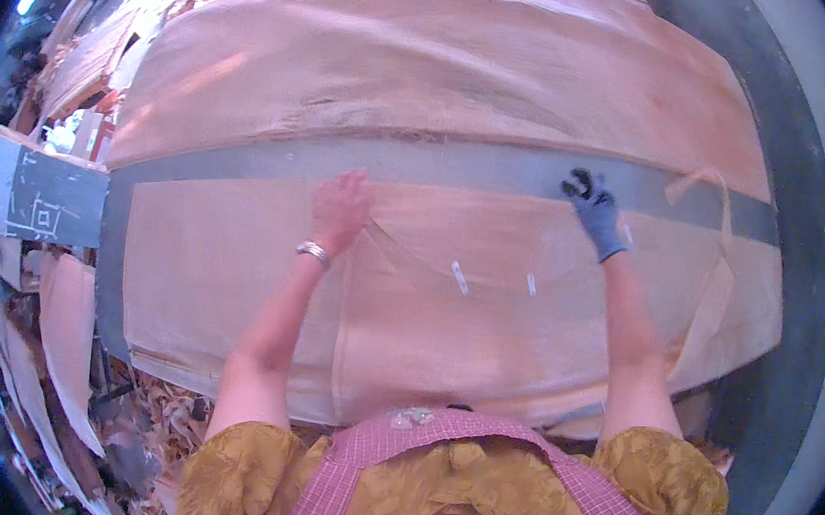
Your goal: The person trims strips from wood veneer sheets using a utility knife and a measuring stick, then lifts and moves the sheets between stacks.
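A wide, thin, pinkish-tan sheet that looks like wood veneer [485, 336] lies in front of me on a grey table [502, 169]. My bare left hand [342, 212], slightly blurred, rests by the sheet's far edge with its fingers pointing away. A metal-banded watch or bracelet [314, 251] is on that wrist. My right hand [595, 214] wears a blue glove with dark fingertips; its fingers are bent and apart at the same edge, with nothing visible between them. Between the hands, a curved seam runs across the sheet beside two small white strips [460, 278].
Beyond a grey strip of table lies a big stack of similar sheets [453, 61], wrinkled on top. A narrow loose strip [725, 230] curls at the right. Torn scraps [164, 422] litter the lower left, near more leaning sheets [71, 332]. A grey beam [47, 194] stands left.
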Tool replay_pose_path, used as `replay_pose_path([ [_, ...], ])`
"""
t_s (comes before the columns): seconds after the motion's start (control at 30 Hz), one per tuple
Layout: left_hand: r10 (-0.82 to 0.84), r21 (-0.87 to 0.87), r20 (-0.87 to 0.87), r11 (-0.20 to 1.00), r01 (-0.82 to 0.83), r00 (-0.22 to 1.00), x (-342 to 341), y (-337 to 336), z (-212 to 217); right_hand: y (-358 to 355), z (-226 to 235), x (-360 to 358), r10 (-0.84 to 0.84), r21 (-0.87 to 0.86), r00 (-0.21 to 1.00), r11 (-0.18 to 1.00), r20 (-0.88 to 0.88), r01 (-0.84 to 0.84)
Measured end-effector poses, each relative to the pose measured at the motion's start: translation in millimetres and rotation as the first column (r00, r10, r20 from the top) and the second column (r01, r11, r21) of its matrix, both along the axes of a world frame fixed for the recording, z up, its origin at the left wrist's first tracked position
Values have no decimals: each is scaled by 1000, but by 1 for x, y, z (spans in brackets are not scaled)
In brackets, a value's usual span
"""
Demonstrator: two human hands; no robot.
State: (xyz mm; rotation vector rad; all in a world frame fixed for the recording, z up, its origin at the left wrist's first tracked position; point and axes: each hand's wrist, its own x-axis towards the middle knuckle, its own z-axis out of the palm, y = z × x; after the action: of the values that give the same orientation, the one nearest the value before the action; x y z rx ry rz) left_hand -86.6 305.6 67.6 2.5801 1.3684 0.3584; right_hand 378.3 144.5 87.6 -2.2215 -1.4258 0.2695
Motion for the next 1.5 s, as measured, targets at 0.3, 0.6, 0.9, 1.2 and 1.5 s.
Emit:
replay_pose_path([
  [0.3, 347, 74, -121, 937, -340, 930, -101, 180, 14, 138, -2, 153, 314, -203, 947, 933, 62, -296],
  [0.6, 244, -89, -271, 957, -277, 931, -134, 251, -10, 167, 8, 157, 400, -140, 908, 899, -124, -415],
  [0.9, 176, -139, -265, 966, -218, 948, -141, 255, -14, 183, 1, 182, 228, -370, 948, 880, -222, -298],
  [1.2, 123, -142, -253, 976, -163, 959, -140, 256, -13, 196, -1, 173, 419, -282, 908, 869, -15, -406],
  [1.5, 179, -106, -341, 968, -227, 923, -119, 250, 4, 194, 31, 195, 455, -121, 890, 885, 21, -450],
])
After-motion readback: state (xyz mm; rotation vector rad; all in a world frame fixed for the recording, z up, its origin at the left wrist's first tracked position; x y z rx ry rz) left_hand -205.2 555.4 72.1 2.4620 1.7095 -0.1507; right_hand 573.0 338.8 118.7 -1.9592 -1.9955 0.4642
